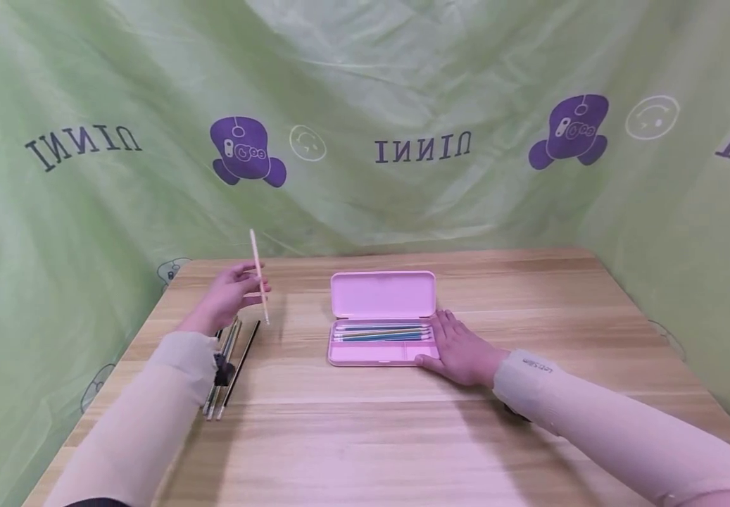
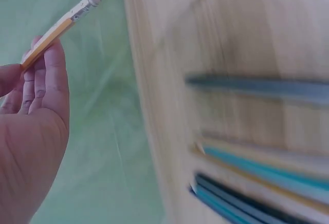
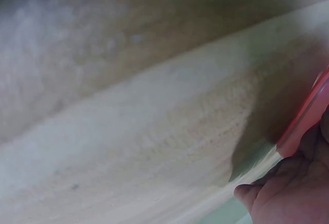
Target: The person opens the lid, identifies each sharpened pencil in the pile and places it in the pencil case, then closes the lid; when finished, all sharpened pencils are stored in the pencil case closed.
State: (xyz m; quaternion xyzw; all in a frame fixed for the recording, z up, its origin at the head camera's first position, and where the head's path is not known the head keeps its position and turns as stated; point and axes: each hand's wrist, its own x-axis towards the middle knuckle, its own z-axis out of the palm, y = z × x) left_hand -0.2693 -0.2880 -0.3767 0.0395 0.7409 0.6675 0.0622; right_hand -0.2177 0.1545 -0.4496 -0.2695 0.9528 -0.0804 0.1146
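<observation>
My left hand [image 1: 231, 292] pinches a yellow pencil [image 2: 51, 40] between thumb and fingers, raised above the left side of the table. In the left wrist view the pencil's white eraser end points up and right. A pink pencil case [image 1: 382, 296] lies with its lid raised in the middle. Several pencils [image 1: 380, 332] lie side by side in its long rear compartment. My right hand [image 1: 466, 352] lies against the case's right end, fingers extended along that side and thumb at the front corner. In the right wrist view, the case [image 3: 303, 121] shows only partly.
Under my left forearm lie several loose pencils [image 2: 267, 170], some blue and some dark. A separate black pencil [image 1: 242, 362] lies just right of them. The wooden table [image 1: 352, 451] backs onto a green printed curtain [image 1: 365, 197]. The case's front compartments [image 1: 371, 352] show bare pink floors.
</observation>
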